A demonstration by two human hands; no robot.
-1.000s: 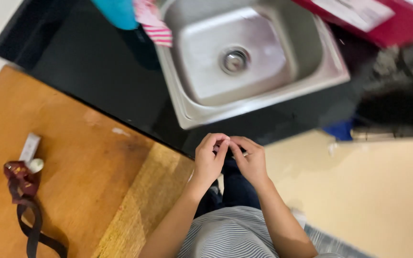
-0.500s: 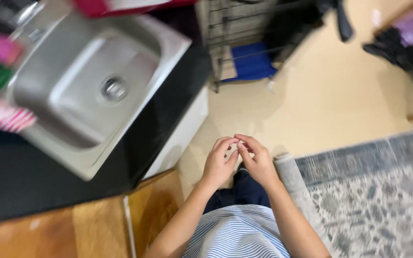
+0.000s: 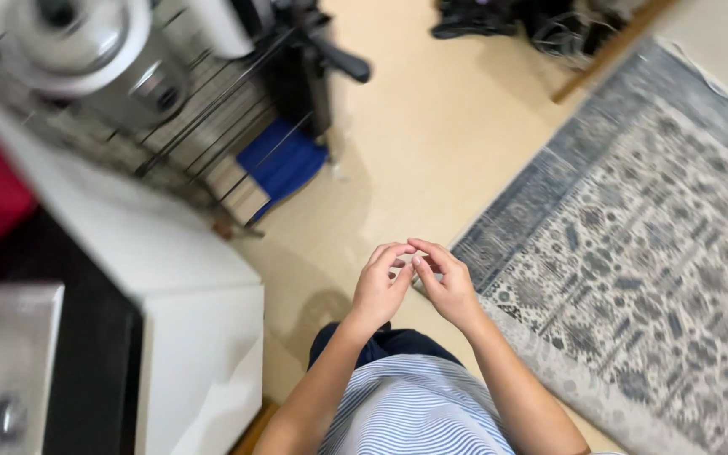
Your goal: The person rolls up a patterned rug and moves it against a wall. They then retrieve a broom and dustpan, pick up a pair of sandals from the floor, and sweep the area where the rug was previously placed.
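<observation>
Left hand [image 3: 378, 288] and right hand [image 3: 446, 282] joined at fingertips, just left of patterned rug [image 3: 634, 253] edge. Fingers curled, pinching between them, likely picking at something tiny; cannot tell what, or if anything held. White counter [image 3: 187, 337] further left.

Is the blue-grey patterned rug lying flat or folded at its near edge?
Flat: the blue-grey patterned rug lies spread on the beige floor, its border unbroken beside both hands.
</observation>
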